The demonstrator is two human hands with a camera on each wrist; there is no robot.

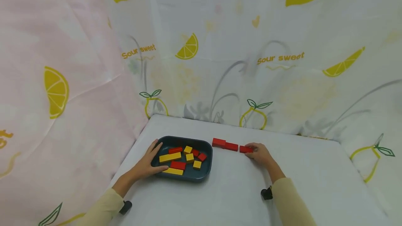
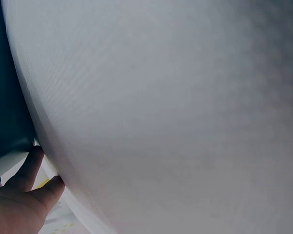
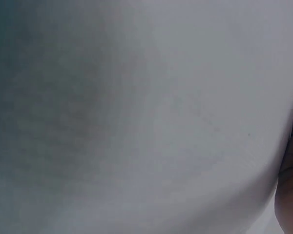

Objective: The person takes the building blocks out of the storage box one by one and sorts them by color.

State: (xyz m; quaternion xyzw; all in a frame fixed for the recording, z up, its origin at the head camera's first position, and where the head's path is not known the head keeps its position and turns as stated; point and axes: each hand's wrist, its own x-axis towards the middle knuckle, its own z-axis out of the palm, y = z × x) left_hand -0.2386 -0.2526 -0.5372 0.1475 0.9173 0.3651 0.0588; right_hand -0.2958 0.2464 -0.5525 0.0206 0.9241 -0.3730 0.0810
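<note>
A dark blue-grey tray [image 1: 205, 173] holds several red and yellow blocks. My left hand [image 1: 146, 163] rests spread at its left end, fingers along the far left corner and thumb over the near rim. In the left wrist view, fingers [image 2: 27, 170] show beside the tray's side [image 2: 10, 97]. To the right of the tray, my right hand [image 1: 260, 154] pinches a red block [image 1: 245, 149] at its right end. A small gap parts this block from another red block [image 1: 231, 146], which adjoins a taller red block [image 1: 218, 142] near the tray's corner.
Inside the tray lie long yellow blocks [image 1: 170, 157], small yellow cubes [image 1: 197, 164] and red blocks [image 1: 178, 165]. A white cloth [image 1: 232, 191] covers the table. Lemon-print curtains [image 1: 204, 79] hang behind and at the sides.
</note>
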